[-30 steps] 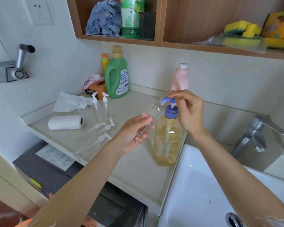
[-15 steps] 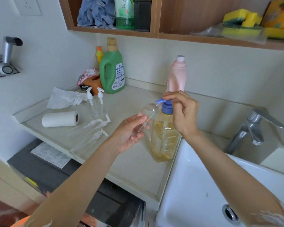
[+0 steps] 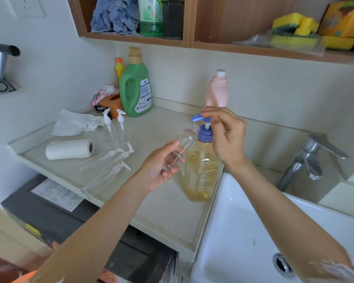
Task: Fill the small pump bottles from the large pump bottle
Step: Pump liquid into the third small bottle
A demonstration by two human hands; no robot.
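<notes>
Laundry/wash corner, head view. Pale stone counter [image 3: 155, 203] abuts a white basin [image 3: 243, 231] at right, w/ chrome tap [image 3: 309, 160] behind it. Wooden wall shelf [image 3: 192, 40] above holds a blue cloth [image 3: 114, 16], a green-label bottle [image 3: 150, 15] and yellow sponges [image 3: 294, 23].

Large pump bottle [image 3: 201, 170] stands upright at the counter's right edge, just beside the basin; amber liquid inside, blue collar and blue pump head, stem raised, spout pointing left. Right hand [image 3: 227, 135] reaches over the top, fingertips pinching the pump head.

Left hand [image 3: 161, 168] grips a clear small pump bottle [image 3: 182, 148], cap off, by its lower end; long axis tilted, base down-left in the palm, open neck up-right, directly under the blue spout and touching the large bottle's shoulder.

On the counter, left: two small pump bottles upright [image 3: 116, 129], others lying on their sides [image 3: 108, 160], pump ends toward the right. Nearby: paper towel roll [image 3: 70, 149] on its side, crumpled tissue [image 3: 74, 123]. At the back wall: green detergent jug [image 3: 135, 88], small orange-capped bottle [image 3: 119, 68], pink bottle [image 3: 217, 88].
</notes>
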